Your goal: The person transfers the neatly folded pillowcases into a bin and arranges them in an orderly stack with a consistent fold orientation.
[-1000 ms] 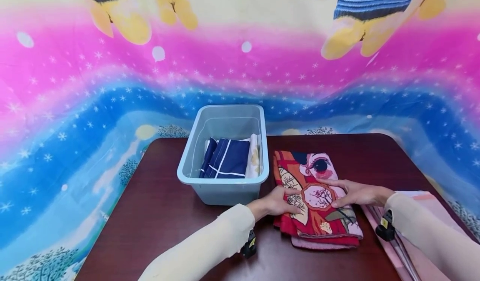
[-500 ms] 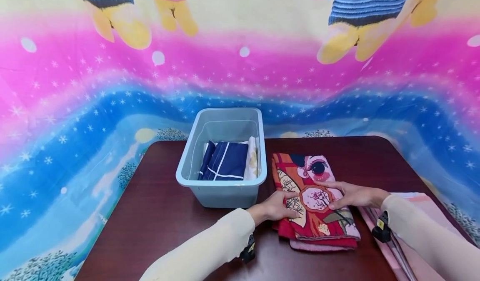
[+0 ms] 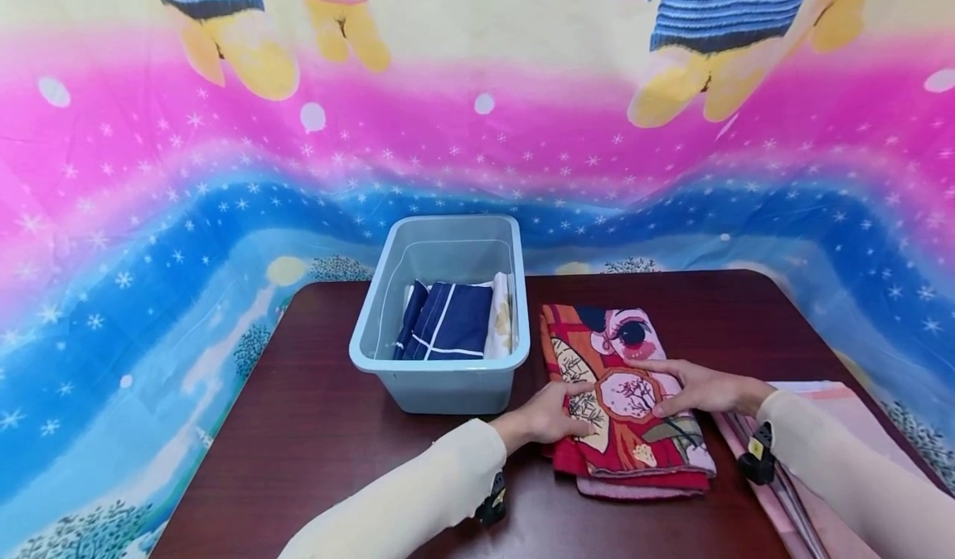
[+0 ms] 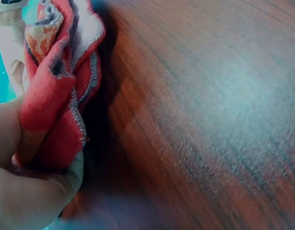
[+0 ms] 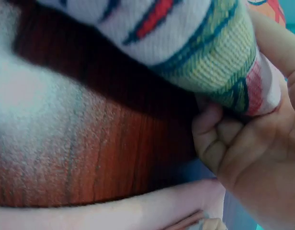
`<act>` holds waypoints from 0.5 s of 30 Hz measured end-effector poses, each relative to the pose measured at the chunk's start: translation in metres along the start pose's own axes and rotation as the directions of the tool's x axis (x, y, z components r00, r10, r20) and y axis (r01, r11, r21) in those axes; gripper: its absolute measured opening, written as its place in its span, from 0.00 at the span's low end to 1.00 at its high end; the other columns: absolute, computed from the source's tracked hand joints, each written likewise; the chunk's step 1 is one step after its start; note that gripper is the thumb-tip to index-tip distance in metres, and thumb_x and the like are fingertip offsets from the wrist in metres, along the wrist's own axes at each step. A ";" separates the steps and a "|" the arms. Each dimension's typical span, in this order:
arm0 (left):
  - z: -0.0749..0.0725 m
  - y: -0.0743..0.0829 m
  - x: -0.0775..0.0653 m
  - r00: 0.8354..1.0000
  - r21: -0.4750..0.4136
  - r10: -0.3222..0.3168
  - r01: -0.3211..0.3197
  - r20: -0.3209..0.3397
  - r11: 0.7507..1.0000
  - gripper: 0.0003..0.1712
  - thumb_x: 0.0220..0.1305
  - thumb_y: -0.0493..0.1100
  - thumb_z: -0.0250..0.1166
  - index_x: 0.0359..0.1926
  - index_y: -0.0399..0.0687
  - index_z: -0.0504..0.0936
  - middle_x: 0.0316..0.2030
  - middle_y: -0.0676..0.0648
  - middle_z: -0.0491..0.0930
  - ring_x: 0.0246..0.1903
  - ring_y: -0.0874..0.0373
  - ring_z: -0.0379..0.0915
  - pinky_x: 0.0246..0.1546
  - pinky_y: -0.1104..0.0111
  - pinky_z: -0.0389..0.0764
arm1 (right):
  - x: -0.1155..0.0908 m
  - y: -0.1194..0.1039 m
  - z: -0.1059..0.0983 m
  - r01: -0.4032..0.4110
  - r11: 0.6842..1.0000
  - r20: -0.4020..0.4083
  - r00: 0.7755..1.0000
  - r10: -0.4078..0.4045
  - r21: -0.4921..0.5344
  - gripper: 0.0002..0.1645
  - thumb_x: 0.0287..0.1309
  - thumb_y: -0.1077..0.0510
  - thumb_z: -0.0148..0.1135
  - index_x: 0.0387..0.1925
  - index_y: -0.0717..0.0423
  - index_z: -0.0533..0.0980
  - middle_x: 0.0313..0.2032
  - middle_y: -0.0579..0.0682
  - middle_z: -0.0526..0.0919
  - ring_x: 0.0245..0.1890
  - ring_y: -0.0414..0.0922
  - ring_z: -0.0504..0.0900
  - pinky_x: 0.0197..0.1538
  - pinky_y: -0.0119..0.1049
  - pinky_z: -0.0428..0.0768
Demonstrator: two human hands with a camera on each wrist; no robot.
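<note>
A folded red towel (image 3: 630, 397) with a printed face and an octagonal blossom motif lies on the table to the right of the bin. My left hand (image 3: 548, 416) grips its left side, thumb on top. In the left wrist view, the left hand (image 4: 32, 191) pinches the layered red edge of the towel (image 4: 47, 115). On the opposite side, my right hand (image 3: 705, 389) holds the towel between thumb and fingers. The right wrist view has the right hand (image 5: 262, 143) with fingers curled beneath the towel's rounded edge (image 5: 205, 52). The towel's underside is hidden.
A grey-blue plastic bin (image 3: 448, 389) stands left of the towel. Inside are a folded navy cloth with white lines (image 3: 462, 323) and a pale patterned cloth (image 3: 501, 327). Pink folded fabric (image 3: 836, 459) lies under my right forearm, at the right side of the dark wooden table (image 3: 298, 426).
The head view has shifted slightly. Both hands keep their hold on the towel, which stays in the same place beside the bin.
</note>
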State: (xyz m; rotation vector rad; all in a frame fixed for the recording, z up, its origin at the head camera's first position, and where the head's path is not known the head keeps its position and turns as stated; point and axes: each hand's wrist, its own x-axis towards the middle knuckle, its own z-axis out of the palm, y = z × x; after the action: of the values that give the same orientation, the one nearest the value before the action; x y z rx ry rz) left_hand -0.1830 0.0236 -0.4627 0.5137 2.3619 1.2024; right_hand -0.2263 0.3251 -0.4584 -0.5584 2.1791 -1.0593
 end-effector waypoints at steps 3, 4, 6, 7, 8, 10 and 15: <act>0.003 0.000 0.000 1.000 0.008 -0.005 0.005 -0.020 1.000 0.38 0.58 0.42 0.75 0.69 0.57 0.75 0.69 0.46 0.74 0.69 0.57 0.66 0.68 0.66 0.70 | -0.001 0.000 0.001 0.004 1.000 0.002 1.000 -0.004 0.026 0.52 0.63 0.55 0.68 0.80 0.53 0.50 0.62 0.62 0.76 0.53 0.44 0.80 0.53 0.34 0.80; 0.003 0.000 0.000 1.000 0.009 -0.006 0.007 -0.028 1.000 0.38 0.57 0.41 0.75 0.69 0.58 0.76 0.68 0.47 0.74 0.69 0.57 0.67 0.68 0.67 0.70 | -0.002 0.000 0.001 -0.001 0.999 0.000 1.000 0.001 0.036 0.52 0.63 0.55 0.67 0.80 0.53 0.50 0.61 0.62 0.76 0.53 0.45 0.80 0.53 0.34 0.80; 0.004 -0.001 -0.001 0.999 0.005 0.005 -0.005 -0.044 1.000 0.37 0.55 0.41 0.76 0.68 0.57 0.77 0.68 0.47 0.74 0.68 0.58 0.67 0.66 0.68 0.71 | -0.004 -0.001 0.002 -0.010 0.999 -0.010 1.000 0.011 0.047 0.52 0.63 0.55 0.68 0.80 0.53 0.50 0.61 0.62 0.75 0.54 0.48 0.80 0.52 0.35 0.80; 0.005 -0.002 -0.001 0.999 0.006 0.008 -0.008 -0.052 1.000 0.38 0.54 0.40 0.75 0.67 0.57 0.77 0.68 0.47 0.74 0.68 0.59 0.67 0.66 0.69 0.71 | -0.005 -0.002 0.002 -0.013 0.999 -0.017 1.000 0.014 0.048 0.52 0.63 0.54 0.68 0.80 0.52 0.50 0.62 0.62 0.75 0.54 0.49 0.79 0.52 0.35 0.80; 0.005 -0.003 -0.001 0.998 0.005 0.013 -0.013 -0.061 1.000 0.38 0.53 0.40 0.75 0.67 0.57 0.78 0.68 0.47 0.75 0.67 0.59 0.68 0.65 0.69 0.71 | -0.006 -0.003 0.002 -0.016 0.999 -0.024 1.000 0.018 0.050 0.51 0.63 0.54 0.68 0.80 0.51 0.50 0.62 0.62 0.75 0.54 0.49 0.78 0.52 0.35 0.80; 0.004 -0.004 -0.002 0.997 0.005 0.025 -0.024 -0.080 1.000 0.38 0.52 0.39 0.76 0.66 0.57 0.79 0.67 0.47 0.75 0.66 0.59 0.69 0.64 0.70 0.72 | -0.007 -0.006 0.003 -0.015 0.999 -0.033 0.999 0.017 0.052 0.51 0.64 0.54 0.67 0.80 0.51 0.51 0.61 0.63 0.75 0.54 0.49 0.79 0.52 0.35 0.81; -0.001 -0.003 -0.005 0.994 0.029 0.037 -0.034 -0.102 0.999 0.38 0.51 0.38 0.75 0.65 0.60 0.79 0.65 0.47 0.77 0.63 0.61 0.71 0.63 0.70 0.73 | -0.011 -0.012 0.004 0.006 0.999 -0.043 0.999 -0.004 0.045 0.50 0.65 0.54 0.67 0.80 0.50 0.50 0.60 0.61 0.76 0.52 0.46 0.81 0.51 0.34 0.82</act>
State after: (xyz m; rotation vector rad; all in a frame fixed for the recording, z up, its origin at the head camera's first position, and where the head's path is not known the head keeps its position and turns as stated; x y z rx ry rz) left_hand -0.1796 0.0194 -0.4636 0.5165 2.4679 1.2411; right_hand -0.2145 0.3226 -0.4471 -0.5253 2.1867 -1.1296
